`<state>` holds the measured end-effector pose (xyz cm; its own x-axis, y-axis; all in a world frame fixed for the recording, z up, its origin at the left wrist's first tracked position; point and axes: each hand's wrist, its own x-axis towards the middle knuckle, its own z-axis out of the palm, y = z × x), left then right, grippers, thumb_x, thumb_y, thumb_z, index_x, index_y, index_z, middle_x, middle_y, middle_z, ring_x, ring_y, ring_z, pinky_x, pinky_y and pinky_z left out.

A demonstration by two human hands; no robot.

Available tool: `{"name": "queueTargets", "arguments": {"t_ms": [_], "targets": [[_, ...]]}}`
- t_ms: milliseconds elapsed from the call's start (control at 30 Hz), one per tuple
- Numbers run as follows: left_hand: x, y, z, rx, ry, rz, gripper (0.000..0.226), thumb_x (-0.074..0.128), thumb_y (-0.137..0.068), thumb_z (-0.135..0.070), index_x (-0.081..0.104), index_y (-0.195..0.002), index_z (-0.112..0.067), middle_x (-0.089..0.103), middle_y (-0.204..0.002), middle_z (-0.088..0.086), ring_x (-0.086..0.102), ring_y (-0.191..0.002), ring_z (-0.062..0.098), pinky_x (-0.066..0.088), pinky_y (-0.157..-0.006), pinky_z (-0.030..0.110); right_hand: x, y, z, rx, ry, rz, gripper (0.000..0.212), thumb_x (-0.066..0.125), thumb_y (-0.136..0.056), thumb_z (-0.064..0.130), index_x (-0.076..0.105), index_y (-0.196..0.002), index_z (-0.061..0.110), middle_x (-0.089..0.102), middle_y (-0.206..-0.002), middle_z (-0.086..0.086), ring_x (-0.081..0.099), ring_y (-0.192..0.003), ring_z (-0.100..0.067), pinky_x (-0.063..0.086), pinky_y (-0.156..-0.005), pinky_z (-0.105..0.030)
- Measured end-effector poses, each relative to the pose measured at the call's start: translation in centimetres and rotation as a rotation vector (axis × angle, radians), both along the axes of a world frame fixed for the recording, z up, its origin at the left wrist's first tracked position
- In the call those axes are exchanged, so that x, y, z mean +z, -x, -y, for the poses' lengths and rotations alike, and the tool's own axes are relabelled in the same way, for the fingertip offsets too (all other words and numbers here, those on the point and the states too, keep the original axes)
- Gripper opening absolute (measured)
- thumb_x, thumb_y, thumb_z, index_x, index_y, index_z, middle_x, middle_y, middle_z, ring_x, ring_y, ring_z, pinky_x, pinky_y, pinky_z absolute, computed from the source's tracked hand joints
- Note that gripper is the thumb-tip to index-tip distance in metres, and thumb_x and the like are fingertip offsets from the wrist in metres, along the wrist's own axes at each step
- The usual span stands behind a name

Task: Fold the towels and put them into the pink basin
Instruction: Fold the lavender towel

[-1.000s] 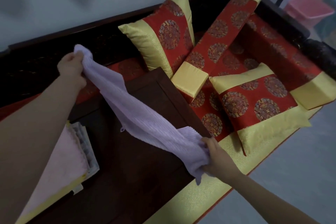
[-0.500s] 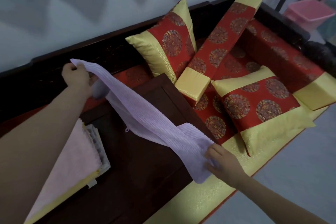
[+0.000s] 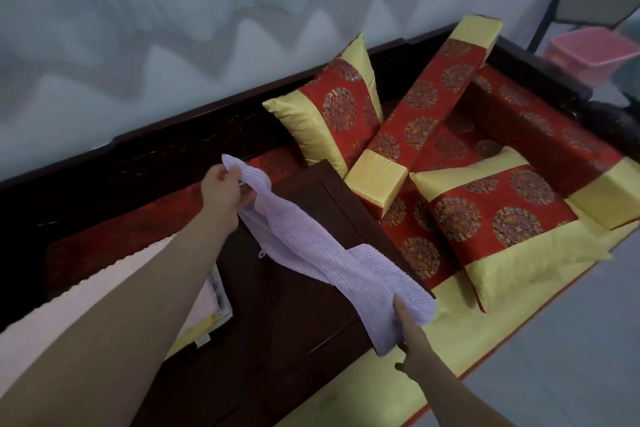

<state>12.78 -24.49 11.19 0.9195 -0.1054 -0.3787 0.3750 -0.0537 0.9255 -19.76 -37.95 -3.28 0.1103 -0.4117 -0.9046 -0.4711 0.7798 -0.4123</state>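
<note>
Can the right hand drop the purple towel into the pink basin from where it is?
Probably not. The right hand grips the purple towel over the dark wooden table, while the pink basin sits far off past the cushions and the bench's end. The person would likely have to walk over.

We see a ribbed lilac towel [image 3: 311,253] stretched in a twisted band above the dark wood, one end high, the other low. A pale pink towel [image 3: 69,308] lies flat at left. The pink basin [image 3: 594,54] sits far right, well apart.
</note>
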Motion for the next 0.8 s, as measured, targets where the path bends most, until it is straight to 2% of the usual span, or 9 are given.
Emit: {"name": "queueTargets", "arguments": {"t_ms": [100, 167, 233, 333, 400, 500, 567, 667, 800], "targets": [[0.1, 1.4, 0.0, -0.079, -0.027, 0.002, 0.030, 0.048, -0.097, -0.018, 0.053, -0.121, -0.001, 0.061, -0.109, 0.013, 0.062, -0.081, 0.018, 0.053, -0.054, 0.021, 0.7, 1.3, -0.2, 0.005, 0.017, 0.045, 0.141, 0.084, -0.016, 0.066, 0.038, -0.138, 0.011, 0.049, -0.135, -0.010, 0.045, -0.124, -0.033, 0.032, -0.105, -0.054], [0.3, 2.1, -0.2, -0.106, -0.037, -0.010, 0.034, 0.048, -0.097, -0.019, 0.051, -0.125, 0.000, 0.060, -0.114, 0.014, 0.062, -0.091, 0.023, 0.053, -0.059, 0.024, 0.8, 2.2, 0.0, 0.018, 0.014, 0.088, 0.136, 0.089, -0.009, 0.052, 0.043, -0.131, 0.012, 0.054, -0.126, -0.008, 0.046, -0.121, -0.031, 0.034, -0.104, -0.052], [0.5, 2.6, -0.5, -0.110, -0.039, -0.022, 0.035, 0.048, -0.097, -0.019, 0.050, -0.127, 0.000, 0.060, -0.116, 0.015, 0.061, -0.097, 0.025, 0.053, -0.062, 0.025, 1.6, 2.8, -0.2, 0.043, -0.032, 0.158, 0.117, 0.094, -0.024, 0.040, 0.046, -0.128, 0.014, 0.058, -0.119, -0.005, 0.051, -0.116, -0.029, 0.038, -0.103, -0.054], [0.8, 3.6, -0.8, -0.113, -0.051, -0.020, 0.035, 0.048, -0.097, -0.020, 0.051, -0.125, 0.000, 0.060, -0.113, 0.014, 0.062, -0.087, 0.021, 0.053, -0.065, 0.028, 2.8, 3.2, 0.0, 0.117, -0.066, 0.174, 0.103, 0.095, -0.021, 0.036, 0.055, -0.114, 0.018, 0.064, -0.113, -0.009, 0.060, -0.105, -0.031, 0.053, -0.082, -0.047], [1.2, 4.3, -0.9, -0.127, -0.067, 0.002, 0.027, 0.048, -0.097, -0.020, 0.054, -0.116, -0.002, 0.060, -0.107, 0.014, 0.060, -0.081, 0.019, 0.051, -0.065, 0.031, 3.9, 3.2, 0.2, 0.114, -0.075, 0.180, 0.091, 0.096, -0.033, 0.031, 0.056, -0.114, 0.017, 0.065, -0.112, -0.011, 0.062, -0.102, -0.032, 0.055, -0.073, -0.042], [2.6, 5.1, -1.2, -0.157, -0.107, 0.076, 0.014, 0.048, -0.096, -0.020, 0.058, -0.098, -0.011, 0.060, -0.092, 0.013, 0.056, -0.074, 0.022, 0.047, -0.061, 0.032, 6.3, 2.3, 0.8, 0.112, -0.014, 0.223, 0.057, 0.081, -0.069, 0.017, 0.053, -0.120, 0.016, 0.064, -0.112, -0.010, 0.061, -0.102, -0.030, 0.053, -0.072, -0.042], [3.9, 5.3, -1.3, -0.159, -0.109, 0.113, 0.016, 0.049, -0.094, -0.026, 0.060, -0.087, -0.018, 0.061, -0.089, 0.014, 0.057, -0.076, 0.024, 0.049, -0.065, 0.036, 7.8, 1.4, 1.2, 0.115, 0.003, 0.250, 0.044, 0.075, -0.074, 0.015, 0.056, -0.113, 0.014, 0.066, -0.108, -0.011, 0.062, -0.100, -0.030, 0.054, -0.073, -0.042], [6.1, 5.3, -1.3, -0.165, -0.092, 0.184, 0.020, 0.050, -0.094, -0.033, 0.061, -0.093, -0.017, 0.063, -0.093, 0.012, 0.059, -0.087, 0.025, 0.050, -0.078, 0.041, 10.9, -1.6, 1.7, 0.191, 0.053, 0.232, 0.042, 0.076, -0.065, 0.025, 0.064, -0.100, 0.006, 0.071, -0.085, -0.012, 0.066, -0.083, -0.029, 0.054, -0.067, -0.037], [8.2, 6.5, -1.2, -0.252, -0.035, 0.281, 0.023, 0.051, -0.094, -0.030, 0.065, -0.101, -0.012, 0.064, -0.096, 0.013, 0.060, -0.089, 0.024, 0.050, -0.080, 0.041, 16.1, -4.3, 0.5, 0.253, 0.193, 0.329, 0.032, 0.045, -0.099, 0.028, 0.062, -0.115, 0.005, 0.068, -0.106, -0.009, 0.067, -0.094, -0.018, 0.054, -0.078, -0.031]]}}
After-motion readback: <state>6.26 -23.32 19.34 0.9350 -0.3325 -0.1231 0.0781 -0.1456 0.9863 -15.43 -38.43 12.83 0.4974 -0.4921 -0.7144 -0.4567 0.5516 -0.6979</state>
